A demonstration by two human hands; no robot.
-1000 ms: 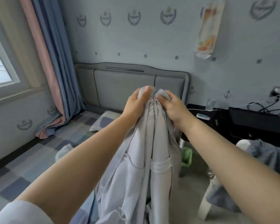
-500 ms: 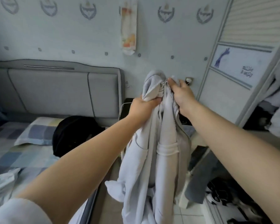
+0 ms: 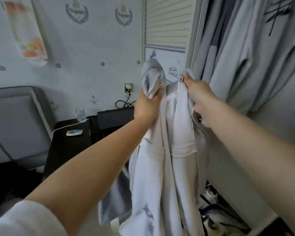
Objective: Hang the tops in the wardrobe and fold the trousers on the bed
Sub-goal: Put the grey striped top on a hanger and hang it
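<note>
Hands, left hand (image 3: pixel 147 106) and right hand (image 3: pixel 198 94), both clench the pale grey cotton top (image 3: pixel 175 150) mid-frame; view has swung from bed to open wardrobe (image 3: pixel 245 65) at right, so hanging looks imminent.

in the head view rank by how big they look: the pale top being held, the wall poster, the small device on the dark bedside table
1. pale top
2. wall poster
3. small device

The top is nearest the camera, so its lead is partly nearness.

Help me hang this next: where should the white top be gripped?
Grip the white top at its bunched upper end, from the near side, as the left hand and right hand do: the rest hangs straight down, limp, beside the wardrobe's hanging clothes.
</note>
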